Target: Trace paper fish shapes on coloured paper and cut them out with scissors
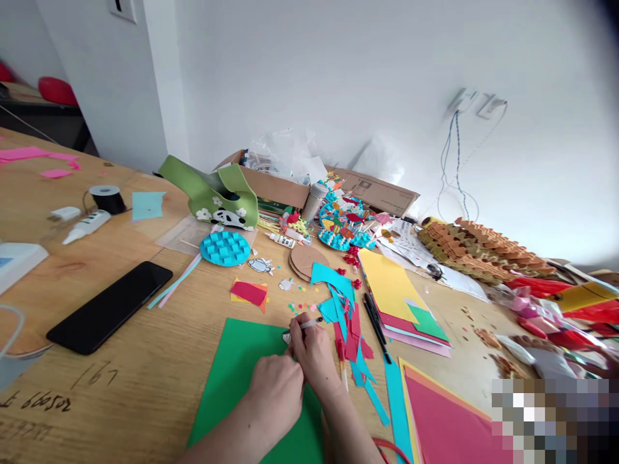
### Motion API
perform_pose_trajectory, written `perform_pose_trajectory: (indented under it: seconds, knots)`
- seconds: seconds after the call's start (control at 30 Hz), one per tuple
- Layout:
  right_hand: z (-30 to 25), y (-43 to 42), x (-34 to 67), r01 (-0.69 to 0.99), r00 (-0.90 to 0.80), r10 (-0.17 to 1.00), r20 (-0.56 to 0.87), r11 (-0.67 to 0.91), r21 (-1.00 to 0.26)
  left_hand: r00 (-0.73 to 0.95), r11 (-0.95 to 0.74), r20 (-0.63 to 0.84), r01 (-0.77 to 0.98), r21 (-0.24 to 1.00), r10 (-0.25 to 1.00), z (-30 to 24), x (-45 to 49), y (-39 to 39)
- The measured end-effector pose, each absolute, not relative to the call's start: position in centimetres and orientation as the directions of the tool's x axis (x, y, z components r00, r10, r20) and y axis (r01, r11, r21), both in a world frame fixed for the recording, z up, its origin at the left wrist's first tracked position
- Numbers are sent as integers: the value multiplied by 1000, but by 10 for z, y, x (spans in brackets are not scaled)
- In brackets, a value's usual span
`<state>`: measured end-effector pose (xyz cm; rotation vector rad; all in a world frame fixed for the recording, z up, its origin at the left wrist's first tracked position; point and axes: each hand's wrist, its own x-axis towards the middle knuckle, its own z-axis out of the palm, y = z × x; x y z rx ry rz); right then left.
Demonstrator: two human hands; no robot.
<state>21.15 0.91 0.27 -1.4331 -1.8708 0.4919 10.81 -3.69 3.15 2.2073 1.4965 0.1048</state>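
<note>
My right hand is closed around a pen with a pale barrel and a dark end. My left hand is closed and pressed against the right one, its fingertips hidden; I cannot make out what they hold. Both hands rest over a sheet of green paper. A small white paper piece with dark lines shows at the right fingertips, partly covered. Beyond the hands lie a fish-shaped paper cut-out, a smaller white cut-out and stacked red and orange paper pieces.
Blue paper strips and black pens lie to the right, beside a yellow-topped paper stack. A phone is at left. Farther back are a blue woven disc, cardboard discs and a green felt bag.
</note>
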Motion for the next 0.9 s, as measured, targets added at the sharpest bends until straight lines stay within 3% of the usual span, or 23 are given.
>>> perform_pose_trajectory:
  seconds: [0.9]
  knots:
    - [13, 6, 212, 657, -181, 950, 255, 309, -688, 424, -333, -167, 856, 396, 890, 28, 108, -39]
